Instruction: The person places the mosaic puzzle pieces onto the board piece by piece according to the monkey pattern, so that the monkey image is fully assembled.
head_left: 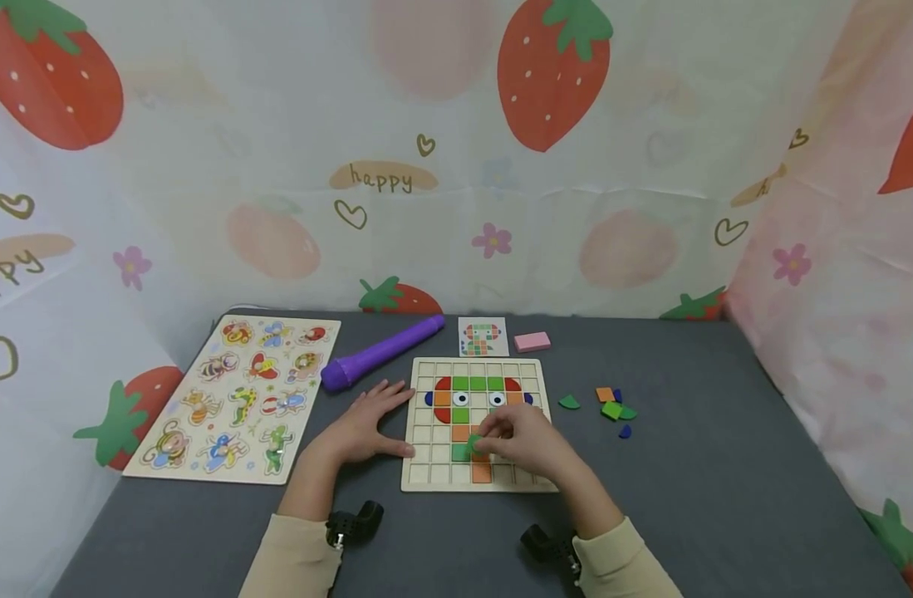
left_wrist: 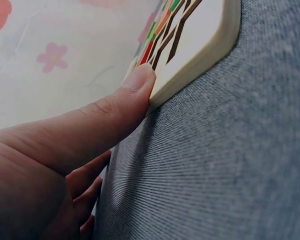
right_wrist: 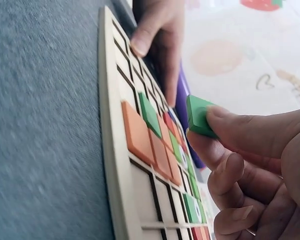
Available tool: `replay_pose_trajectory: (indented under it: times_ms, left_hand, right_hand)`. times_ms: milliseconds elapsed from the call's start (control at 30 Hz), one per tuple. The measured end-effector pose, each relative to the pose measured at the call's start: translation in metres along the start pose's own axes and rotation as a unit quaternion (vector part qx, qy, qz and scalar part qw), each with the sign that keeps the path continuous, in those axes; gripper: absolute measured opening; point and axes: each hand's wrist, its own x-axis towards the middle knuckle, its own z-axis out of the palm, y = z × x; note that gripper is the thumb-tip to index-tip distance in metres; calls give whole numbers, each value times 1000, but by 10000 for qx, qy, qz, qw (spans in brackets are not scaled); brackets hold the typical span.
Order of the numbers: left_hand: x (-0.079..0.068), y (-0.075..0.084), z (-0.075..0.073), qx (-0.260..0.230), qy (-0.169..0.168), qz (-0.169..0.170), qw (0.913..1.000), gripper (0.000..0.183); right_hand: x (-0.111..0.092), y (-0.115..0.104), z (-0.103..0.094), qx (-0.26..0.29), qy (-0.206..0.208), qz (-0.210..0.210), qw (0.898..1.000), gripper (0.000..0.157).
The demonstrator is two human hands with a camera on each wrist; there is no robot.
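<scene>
In the head view, the board [head_left: 477, 363] lies toward the middle of the surface [head_left: 710, 465], and the right hand [head_left: 525, 440] is over its near half, thumb and forefinger pinching a green tile [head_left: 472, 446]. The set pieces [head_left: 477, 384] run from the far part of the board down to its near edge, while the loose pieces [head_left: 611, 410] lie on the surface off its right edge. Just past the far edge sits a card [head_left: 483, 338] with a coloured block pattern, probably the model, and a pink block [head_left: 532, 341] is beside it. The left hand [head_left: 361, 428] is at the board's left edge, its fingers spread, apparently to steady it. In the left wrist view, the thumb tip rests on the board's edge; the other fingers are partly hidden behind the thumb, so their contact cannot be told from there. In the right wrist view, the green tile is tilted and raised off the board, the thumb on one face and the other fingers curled below. The step in hand looks like adding one tile to the pattern; the next move seems to call for levelling it, squaring it to a cell and pressing it in without nudging its neighbours. Which cell is meant cannot be told.
</scene>
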Motion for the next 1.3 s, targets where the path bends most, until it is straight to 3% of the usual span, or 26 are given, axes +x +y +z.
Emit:
replay_pose_trajectory:
  times_ms: [633,1300]
  left_hand:
    - [0,-1,0,16,-31,-33,10000,96]
    - [0,-1,0,-9,-30,-82,10000,97]
  right_hand:
    - [3,-9,27,-521,-384,-107,9978,9]
    - [3,-10,30,-1225,-295,-239,9917,9]
